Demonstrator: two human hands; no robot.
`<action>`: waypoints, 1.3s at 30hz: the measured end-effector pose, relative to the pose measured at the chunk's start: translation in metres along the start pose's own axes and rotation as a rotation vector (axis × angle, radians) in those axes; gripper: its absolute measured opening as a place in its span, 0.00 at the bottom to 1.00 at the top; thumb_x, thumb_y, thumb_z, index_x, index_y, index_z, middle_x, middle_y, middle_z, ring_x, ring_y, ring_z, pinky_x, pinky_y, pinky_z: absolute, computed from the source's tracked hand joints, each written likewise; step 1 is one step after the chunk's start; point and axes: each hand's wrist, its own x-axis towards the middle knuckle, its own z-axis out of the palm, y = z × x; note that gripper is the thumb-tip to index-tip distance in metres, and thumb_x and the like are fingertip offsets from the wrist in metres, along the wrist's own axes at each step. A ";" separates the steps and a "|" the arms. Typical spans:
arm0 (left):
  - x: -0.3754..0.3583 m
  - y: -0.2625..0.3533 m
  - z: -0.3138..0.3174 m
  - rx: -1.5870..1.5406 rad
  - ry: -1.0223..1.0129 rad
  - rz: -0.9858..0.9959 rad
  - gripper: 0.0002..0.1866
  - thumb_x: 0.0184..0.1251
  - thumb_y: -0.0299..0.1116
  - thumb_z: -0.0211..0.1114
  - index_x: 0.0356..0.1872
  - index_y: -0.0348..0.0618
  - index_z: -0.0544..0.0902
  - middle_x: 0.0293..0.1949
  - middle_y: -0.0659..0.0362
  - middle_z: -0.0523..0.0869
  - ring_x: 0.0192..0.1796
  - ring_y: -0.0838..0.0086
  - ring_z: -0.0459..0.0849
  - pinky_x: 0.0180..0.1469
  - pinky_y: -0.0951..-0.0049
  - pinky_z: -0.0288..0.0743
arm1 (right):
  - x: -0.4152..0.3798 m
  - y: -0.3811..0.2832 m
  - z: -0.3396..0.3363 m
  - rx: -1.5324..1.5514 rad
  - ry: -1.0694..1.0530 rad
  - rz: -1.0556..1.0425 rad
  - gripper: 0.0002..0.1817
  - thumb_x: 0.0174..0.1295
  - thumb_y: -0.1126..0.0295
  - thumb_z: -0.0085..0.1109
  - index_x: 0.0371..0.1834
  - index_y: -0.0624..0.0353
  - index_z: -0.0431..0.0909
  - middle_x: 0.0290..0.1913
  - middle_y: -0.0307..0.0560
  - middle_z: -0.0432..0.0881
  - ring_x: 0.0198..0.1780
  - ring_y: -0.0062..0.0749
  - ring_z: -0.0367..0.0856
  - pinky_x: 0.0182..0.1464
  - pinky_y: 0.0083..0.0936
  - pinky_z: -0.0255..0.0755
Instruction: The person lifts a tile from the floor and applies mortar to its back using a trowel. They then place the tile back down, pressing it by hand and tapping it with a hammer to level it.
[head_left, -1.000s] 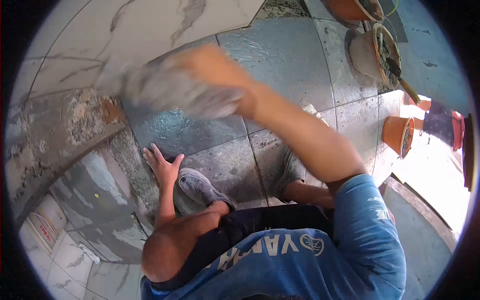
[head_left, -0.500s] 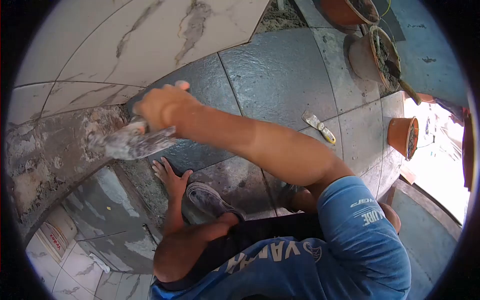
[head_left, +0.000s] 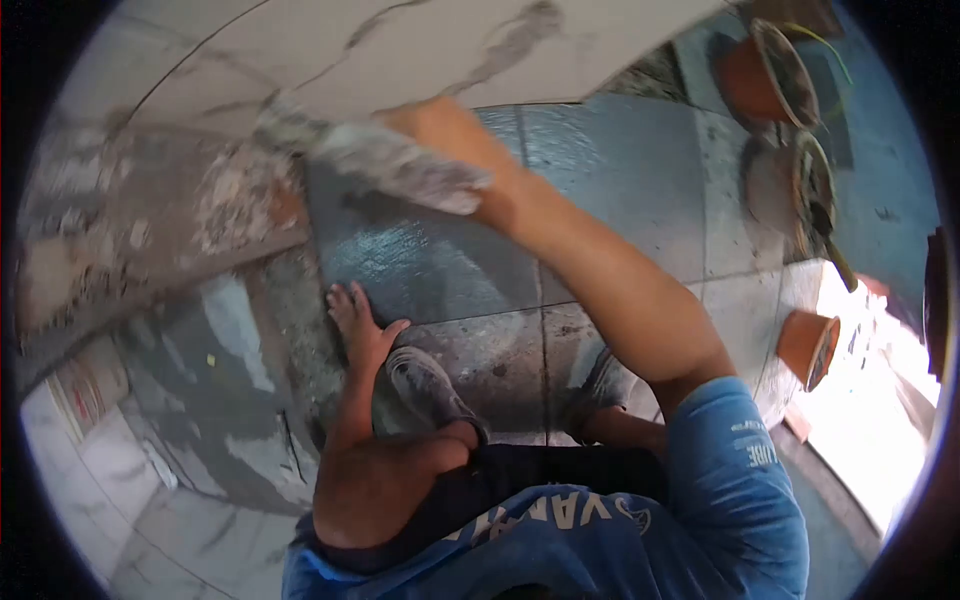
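Note:
My right hand (head_left: 440, 128) is raised over the dark grey floor tile (head_left: 415, 265) by the wall, closed on a mottled grey-white rag (head_left: 400, 165). The rag is smeared by motion, and its far end hangs out to the left. Low at the tile's left corner, my left hand (head_left: 362, 330) rests with fingers spread and thumb out, beside my shoe (head_left: 425, 385). The tile's surface has a wet-looking shine.
Marbled wall tiles (head_left: 450, 50) rise at the back, with a rough cement ledge (head_left: 150, 220) at left. Along the right stand a bucket (head_left: 770, 80), a mortar bucket (head_left: 785, 190) with a trowel (head_left: 835, 255), and an orange bucket (head_left: 808, 345).
My right hand and the rag have swung up and to the right. My left hand stays down at the tile edge. The scraper on the floor is now hidden from view.

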 end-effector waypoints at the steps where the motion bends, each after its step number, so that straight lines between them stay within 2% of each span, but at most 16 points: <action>1: 0.001 0.001 -0.001 -0.010 0.002 0.028 0.64 0.48 0.66 0.70 0.77 0.42 0.42 0.75 0.33 0.35 0.76 0.34 0.33 0.71 0.34 0.36 | 0.005 0.008 0.006 0.027 -0.026 -0.033 0.16 0.58 0.58 0.59 0.39 0.59 0.84 0.35 0.55 0.85 0.42 0.50 0.85 0.46 0.40 0.77; 3: -0.002 -0.001 0.000 -0.013 -0.008 -0.017 0.64 0.48 0.65 0.70 0.77 0.42 0.42 0.75 0.33 0.35 0.76 0.34 0.33 0.71 0.34 0.36 | 0.002 0.036 0.022 -0.127 -0.030 -0.163 0.11 0.63 0.62 0.60 0.42 0.55 0.83 0.35 0.49 0.85 0.34 0.44 0.85 0.41 0.36 0.78; 5: 0.002 0.005 -0.006 -0.042 -0.052 -0.038 0.64 0.48 0.64 0.71 0.76 0.41 0.43 0.75 0.32 0.36 0.76 0.33 0.33 0.71 0.34 0.35 | -0.011 0.060 0.030 -0.196 -0.041 -0.121 0.12 0.65 0.60 0.60 0.41 0.58 0.82 0.33 0.51 0.84 0.32 0.44 0.84 0.37 0.35 0.77; 10: -0.003 0.009 -0.010 -0.090 -0.049 -0.057 0.64 0.47 0.63 0.73 0.76 0.40 0.44 0.75 0.32 0.36 0.76 0.33 0.33 0.71 0.33 0.34 | -0.007 0.023 0.026 -0.122 -0.008 -0.063 0.16 0.67 0.58 0.58 0.42 0.62 0.79 0.31 0.57 0.82 0.29 0.50 0.80 0.35 0.36 0.75; 12: 0.003 0.006 -0.009 -0.083 -0.053 -0.043 0.64 0.46 0.63 0.73 0.76 0.40 0.44 0.75 0.32 0.36 0.76 0.33 0.33 0.71 0.32 0.33 | 0.001 0.024 0.032 -0.249 -0.162 -0.005 0.16 0.67 0.58 0.58 0.43 0.62 0.78 0.28 0.56 0.81 0.28 0.48 0.80 0.35 0.36 0.75; 13: 0.004 0.005 -0.009 -0.093 -0.049 -0.045 0.64 0.46 0.63 0.73 0.76 0.39 0.44 0.75 0.31 0.36 0.76 0.32 0.33 0.71 0.32 0.33 | 0.005 0.031 0.039 -0.211 -0.075 -0.054 0.17 0.67 0.57 0.58 0.44 0.62 0.79 0.27 0.56 0.82 0.26 0.44 0.81 0.32 0.35 0.75; 19: 0.002 0.008 -0.008 -0.118 -0.052 -0.068 0.65 0.44 0.63 0.74 0.76 0.40 0.45 0.74 0.31 0.36 0.75 0.32 0.34 0.71 0.32 0.33 | 0.053 -0.011 0.063 -0.107 -0.042 -0.169 0.18 0.67 0.55 0.57 0.43 0.61 0.79 0.30 0.55 0.84 0.28 0.42 0.81 0.35 0.37 0.75; 22: 0.003 0.006 -0.008 -0.117 -0.027 -0.054 0.65 0.43 0.62 0.75 0.76 0.39 0.45 0.74 0.31 0.37 0.75 0.32 0.35 0.71 0.32 0.33 | 0.070 -0.006 0.080 -0.145 -0.207 -0.142 0.18 0.68 0.55 0.57 0.41 0.61 0.80 0.31 0.54 0.84 0.28 0.42 0.82 0.36 0.36 0.76; 26: 0.002 0.005 -0.007 -0.147 -0.006 -0.054 0.65 0.43 0.60 0.76 0.76 0.39 0.46 0.74 0.31 0.37 0.75 0.31 0.36 0.71 0.31 0.34 | 0.071 0.026 0.075 -0.294 -0.239 -0.216 0.16 0.66 0.57 0.59 0.39 0.61 0.80 0.32 0.54 0.85 0.29 0.44 0.81 0.36 0.33 0.75; 28: 0.001 0.008 -0.008 -0.147 -0.024 -0.065 0.65 0.43 0.59 0.76 0.76 0.39 0.45 0.74 0.31 0.38 0.75 0.32 0.36 0.71 0.32 0.34 | 0.052 0.017 0.057 -0.232 -0.248 -0.218 0.13 0.65 0.60 0.61 0.40 0.60 0.81 0.29 0.52 0.83 0.29 0.39 0.82 0.35 0.33 0.75; 30: 0.005 0.007 -0.009 -0.140 -0.027 -0.094 0.65 0.42 0.57 0.77 0.75 0.39 0.45 0.74 0.31 0.38 0.76 0.33 0.36 0.72 0.33 0.35 | 0.040 0.000 0.038 -0.247 -0.267 -0.042 0.14 0.57 0.67 0.64 0.47 0.54 0.82 0.39 0.55 0.85 0.39 0.47 0.85 0.43 0.36 0.79; 32: 0.000 0.005 -0.006 -0.165 0.045 -0.028 0.65 0.43 0.58 0.76 0.75 0.39 0.45 0.74 0.30 0.37 0.75 0.32 0.36 0.72 0.33 0.36 | 0.021 -0.012 0.020 -0.177 -0.264 0.104 0.15 0.61 0.64 0.63 0.49 0.56 0.82 0.39 0.55 0.86 0.39 0.42 0.86 0.43 0.35 0.79; 34: -0.001 0.020 -0.021 -0.171 0.069 -0.096 0.58 0.47 0.57 0.75 0.74 0.36 0.52 0.74 0.32 0.42 0.76 0.35 0.41 0.73 0.36 0.38 | -0.003 -0.023 0.017 0.048 0.043 0.045 0.15 0.65 0.61 0.61 0.49 0.57 0.83 0.36 0.51 0.86 0.38 0.33 0.84 0.41 0.30 0.77; 36: -0.002 0.038 -0.021 0.035 -0.083 -0.060 0.50 0.53 0.54 0.72 0.70 0.33 0.61 0.73 0.34 0.52 0.76 0.41 0.48 0.74 0.40 0.41 | -0.024 -0.032 -0.007 -0.357 -0.193 0.315 0.15 0.67 0.61 0.60 0.49 0.59 0.84 0.33 0.46 0.84 0.36 0.28 0.80 0.39 0.24 0.73; 37: -0.010 0.043 -0.009 0.153 -0.011 -0.024 0.39 0.60 0.50 0.68 0.65 0.32 0.68 0.70 0.38 0.62 0.74 0.48 0.57 0.74 0.45 0.45 | -0.037 -0.039 -0.011 -0.319 -0.177 0.372 0.14 0.68 0.62 0.60 0.46 0.60 0.84 0.31 0.45 0.82 0.35 0.27 0.78 0.38 0.23 0.71; 39: -0.025 0.066 -0.029 0.022 -0.157 -0.113 0.39 0.61 0.51 0.66 0.65 0.31 0.68 0.70 0.38 0.62 0.73 0.47 0.59 0.74 0.46 0.46 | -0.060 -0.044 -0.015 -0.278 -0.182 0.426 0.13 0.68 0.63 0.60 0.44 0.61 0.84 0.30 0.44 0.81 0.34 0.26 0.76 0.38 0.22 0.69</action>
